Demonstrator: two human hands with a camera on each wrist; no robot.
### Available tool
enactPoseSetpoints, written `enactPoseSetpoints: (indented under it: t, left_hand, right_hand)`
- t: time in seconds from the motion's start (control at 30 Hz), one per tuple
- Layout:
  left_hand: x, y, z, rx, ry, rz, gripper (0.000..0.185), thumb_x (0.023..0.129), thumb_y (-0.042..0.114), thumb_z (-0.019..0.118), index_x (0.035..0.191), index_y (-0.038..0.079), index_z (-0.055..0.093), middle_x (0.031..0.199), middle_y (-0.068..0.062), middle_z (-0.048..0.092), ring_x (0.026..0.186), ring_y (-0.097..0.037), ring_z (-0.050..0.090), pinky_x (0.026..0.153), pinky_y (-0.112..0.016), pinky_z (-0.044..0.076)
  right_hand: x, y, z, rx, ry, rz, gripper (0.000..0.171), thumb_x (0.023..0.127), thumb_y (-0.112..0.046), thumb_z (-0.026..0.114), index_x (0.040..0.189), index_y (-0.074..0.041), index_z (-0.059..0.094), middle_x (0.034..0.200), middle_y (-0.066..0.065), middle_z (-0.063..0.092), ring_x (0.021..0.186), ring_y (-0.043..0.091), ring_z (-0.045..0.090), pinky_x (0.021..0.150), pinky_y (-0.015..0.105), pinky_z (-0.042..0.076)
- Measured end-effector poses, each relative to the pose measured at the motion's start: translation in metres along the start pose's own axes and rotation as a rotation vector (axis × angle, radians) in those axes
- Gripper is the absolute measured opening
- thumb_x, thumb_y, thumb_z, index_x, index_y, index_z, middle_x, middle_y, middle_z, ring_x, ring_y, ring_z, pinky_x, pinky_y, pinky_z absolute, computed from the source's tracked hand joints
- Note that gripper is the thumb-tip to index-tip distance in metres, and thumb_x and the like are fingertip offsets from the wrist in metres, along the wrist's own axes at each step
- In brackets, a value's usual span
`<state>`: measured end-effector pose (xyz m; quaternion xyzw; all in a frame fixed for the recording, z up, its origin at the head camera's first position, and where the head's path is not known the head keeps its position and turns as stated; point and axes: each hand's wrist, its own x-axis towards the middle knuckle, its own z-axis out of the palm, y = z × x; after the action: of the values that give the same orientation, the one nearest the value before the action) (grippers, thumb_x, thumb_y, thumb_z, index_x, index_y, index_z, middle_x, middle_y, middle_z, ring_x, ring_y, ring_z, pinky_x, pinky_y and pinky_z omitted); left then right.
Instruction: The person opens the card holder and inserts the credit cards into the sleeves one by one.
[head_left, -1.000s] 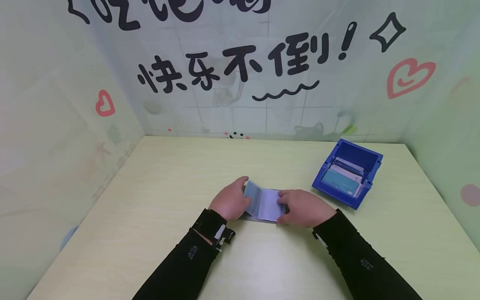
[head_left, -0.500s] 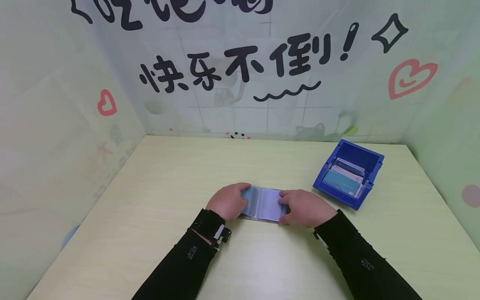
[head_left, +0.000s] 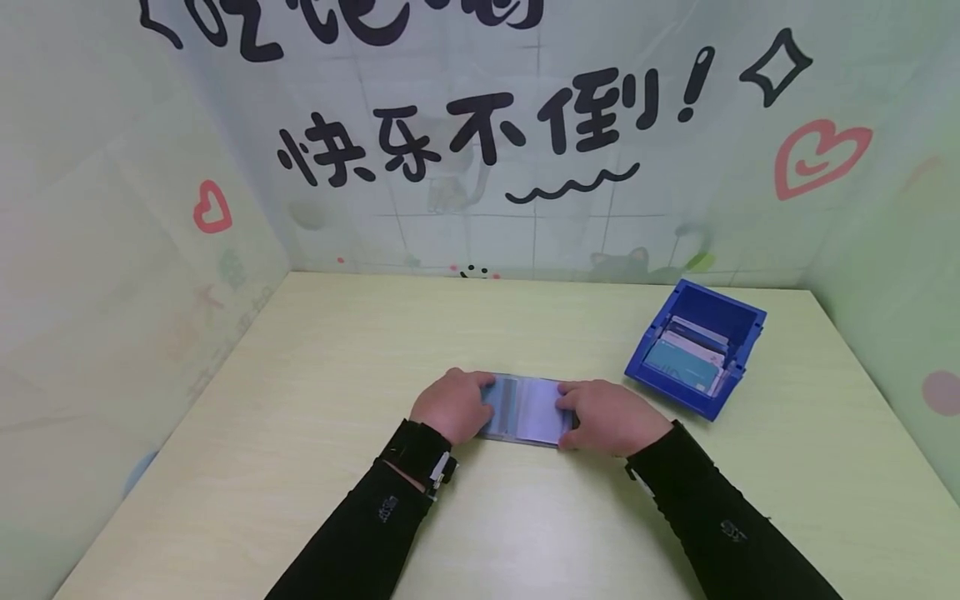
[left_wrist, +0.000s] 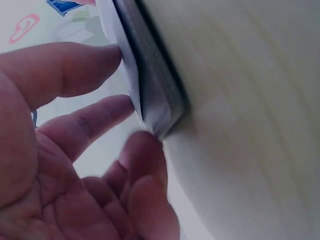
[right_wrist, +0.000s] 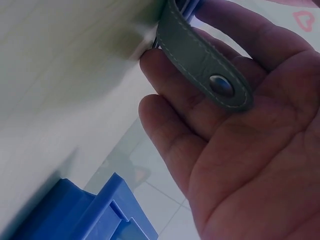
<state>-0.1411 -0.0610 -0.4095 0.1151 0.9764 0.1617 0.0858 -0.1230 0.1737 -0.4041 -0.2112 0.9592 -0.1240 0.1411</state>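
A small card holder with clear plastic sleeves lies spread open on the table. At its left part is my left hand, fingertips and thumb gripping the edge. The left wrist view has this hand at the side of the holder's stacked leaves, one leaf standing slightly apart. My right hand holds the right edge between thumb and fingers. Across the palm of that hand in the right wrist view hangs the holder's grey strap, with stitching and a metal snap.
A blue open box stands at the back right of the pale wooden table. Several cards sit in it, a light blue one in front. Printed wall cloth borders the table at the back and sides.
A clear sleeve leaf that stood raised in my left hand has come down flat to the left. The left hand has shifted slightly left; the right hand stays on its edge.
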Motion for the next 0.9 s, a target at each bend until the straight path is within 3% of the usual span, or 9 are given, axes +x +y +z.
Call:
enactPoseSetpoints:
  t: [0.13, 0.27, 0.37, 0.47, 0.57, 0.73, 0.9]
  left_hand:
    - [0.000, 0.001, 0.000, 0.007, -0.001, -0.022, 0.050, 0.096, 0.033, 0.073, 0.144, 0.020, 0.067, 0.130, -0.019, 0.063, 0.088, -0.029, 0.064, 0.069, -0.037, 0.054]
    - [-0.002, 0.003, -0.001, 0.022, 0.002, -0.014, 0.058, 0.089, 0.045, 0.080, 0.141, 0.019, 0.070, 0.139, -0.016, 0.061, 0.113, -0.036, 0.062, 0.086, -0.045, 0.058]
    - [-0.002, 0.003, -0.003, 0.029, -0.010, -0.004, 0.062, 0.087, 0.047, 0.080, 0.140, 0.016, 0.070, 0.145, -0.014, 0.059, 0.123, -0.039, 0.059, 0.093, -0.051, 0.057]
    - [-0.002, 0.003, -0.005, 0.048, -0.030, 0.019, 0.065, 0.085, 0.048, 0.081, 0.139, 0.014, 0.069, 0.149, -0.012, 0.059, 0.126, -0.039, 0.059, 0.097, -0.053, 0.056]
    - [-0.001, 0.002, -0.006, 0.075, -0.043, 0.035, 0.067, 0.084, 0.050, 0.082, 0.138, 0.013, 0.069, 0.149, -0.008, 0.061, 0.126, -0.038, 0.060, 0.100, -0.053, 0.053]
    - [0.000, 0.004, -0.002, 0.126, -0.033, 0.047, 0.066, 0.083, 0.053, 0.083, 0.135, 0.014, 0.069, 0.142, -0.005, 0.066, 0.121, -0.036, 0.062, 0.100, -0.053, 0.051]
    - [0.001, 0.006, 0.003, 0.155, -0.004, 0.066, 0.064, 0.081, 0.057, 0.084, 0.129, 0.015, 0.072, 0.132, -0.003, 0.072, 0.112, -0.033, 0.065, 0.095, -0.051, 0.053]
  right_hand:
    - [-0.004, 0.004, -0.005, 0.059, 0.039, 0.026, 0.053, 0.092, -0.034, 0.081, 0.135, -0.005, 0.071, 0.144, 0.012, 0.066, 0.130, 0.034, 0.064, 0.111, 0.052, 0.051]
    - [-0.016, 0.017, -0.029, 0.158, 0.153, 0.087, 0.045, 0.101, -0.033, 0.071, 0.137, -0.005, 0.067, 0.138, 0.015, 0.069, 0.126, 0.036, 0.065, 0.107, 0.055, 0.052]
    - [-0.026, 0.038, -0.053, 0.167, 0.239, 0.160, 0.044, 0.104, -0.030, 0.066, 0.138, -0.003, 0.066, 0.140, 0.020, 0.067, 0.130, 0.042, 0.062, 0.106, 0.059, 0.051]
    - [-0.032, 0.069, -0.068, 0.122, 0.273, 0.240, 0.044, 0.103, -0.026, 0.066, 0.138, 0.001, 0.065, 0.138, 0.025, 0.066, 0.127, 0.046, 0.062, 0.103, 0.061, 0.051]
    - [-0.034, 0.097, -0.075, 0.032, 0.257, 0.302, 0.044, 0.102, -0.022, 0.066, 0.136, 0.005, 0.064, 0.134, 0.029, 0.067, 0.123, 0.051, 0.062, 0.102, 0.069, 0.048]
    - [-0.026, 0.126, -0.072, -0.113, 0.169, 0.327, 0.043, 0.098, -0.021, 0.066, 0.131, 0.006, 0.067, 0.128, 0.031, 0.069, 0.120, 0.056, 0.062, 0.102, 0.079, 0.038]
    - [-0.019, 0.132, -0.066, -0.179, 0.133, 0.336, 0.034, 0.093, -0.023, 0.071, 0.113, 0.004, 0.073, 0.104, 0.024, 0.076, 0.096, 0.043, 0.069, 0.092, 0.070, 0.041]
